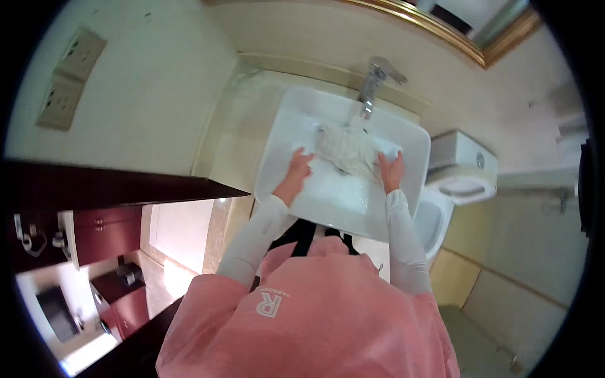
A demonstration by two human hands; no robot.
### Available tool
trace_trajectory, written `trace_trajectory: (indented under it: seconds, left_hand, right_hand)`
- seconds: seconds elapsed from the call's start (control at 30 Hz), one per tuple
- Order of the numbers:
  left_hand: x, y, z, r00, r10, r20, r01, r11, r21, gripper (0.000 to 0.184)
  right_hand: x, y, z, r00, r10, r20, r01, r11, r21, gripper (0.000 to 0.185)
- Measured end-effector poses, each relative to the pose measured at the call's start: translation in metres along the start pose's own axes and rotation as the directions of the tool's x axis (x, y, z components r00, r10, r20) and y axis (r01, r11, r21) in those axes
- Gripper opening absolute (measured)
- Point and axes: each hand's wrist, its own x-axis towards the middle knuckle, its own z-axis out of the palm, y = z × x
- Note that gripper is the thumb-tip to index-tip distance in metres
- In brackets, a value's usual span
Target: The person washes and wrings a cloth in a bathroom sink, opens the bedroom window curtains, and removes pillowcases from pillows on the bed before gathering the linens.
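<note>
A wet-looking white cloth (348, 150) lies bunched in the white washbasin (290, 120), under the spout of the chrome faucet (372, 85). My left hand (295, 175) is over the basin at the cloth's left side, its fingers loosely bent and apart, with nothing seen in them. On the cloth's right side, my right hand (391, 171) has thumb and fingers spread. Its thumb side is close to the cloth's edge; whether it touches cannot be made out. Part of the drain is covered by the cloth.
To the right of the basin stands a white toilet (469, 170) with its tank. A gold-framed mirror (435, 25) hangs above the faucet. Wall sockets (72, 79) are at the upper left, and the dark edge of a door (126, 183) juts toward the basin.
</note>
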Motion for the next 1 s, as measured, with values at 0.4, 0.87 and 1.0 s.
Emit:
trace_trajectory:
  seconds: [0.4,0.87,1.0]
  left_hand:
    - [-0.014,0.019,0.034,0.878,-0.060,0.475,0.228,0.925,-0.304,0.052]
    - [0.020,0.024,-0.028,0.937,0.115,-0.331,-0.160,0.981,-0.113,0.041]
    - [0.007,-0.006,-0.042,0.993,-0.069,-0.099,0.108,0.873,0.476,0.059]
  right_hand:
    - [-0.107,-0.181,-0.057,0.785,-0.355,0.507,-0.064,0.769,0.637,0.013]
    - [-0.006,-0.012,-0.044,0.970,0.166,0.175,-0.241,0.662,0.709,0.017]
    - [-0.001,0.029,-0.003,0.967,0.023,0.254,-0.188,0.737,0.649,0.026]
